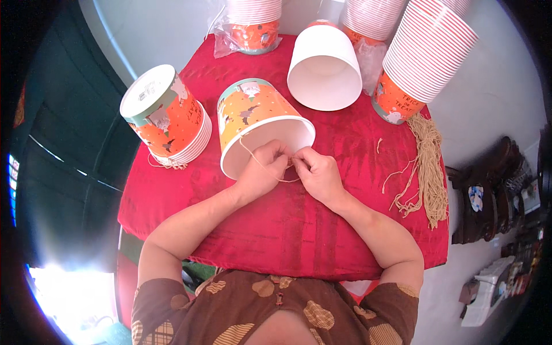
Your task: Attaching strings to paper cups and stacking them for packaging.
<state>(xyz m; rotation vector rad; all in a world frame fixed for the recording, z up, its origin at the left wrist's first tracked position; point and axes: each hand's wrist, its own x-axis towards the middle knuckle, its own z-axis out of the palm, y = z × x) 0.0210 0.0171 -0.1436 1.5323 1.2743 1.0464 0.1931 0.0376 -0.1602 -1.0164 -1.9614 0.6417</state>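
Note:
An orange paper bucket (253,109) with bats printed on it lies on its side, its white open mouth facing me. A thin tan string (257,158) runs from its rim, loops down and comes to my fingers. My left hand (263,169), just in front of the bucket's mouth, is closed in a pinch on the string. Beside it, my right hand (321,177) pinches the string too, thumb against forefinger. The fingertips of both hands nearly meet. Between them, the fine shape of the string, including any knot, is too small to make out.
A red cloth (276,230) covers the table. Upside-down nested buckets (172,123) stand at the left. Behind lies a white-mouthed bucket (330,75). At the back right rises a tall bucket stack (425,54); a tan string bundle (430,172) hangs near the right edge.

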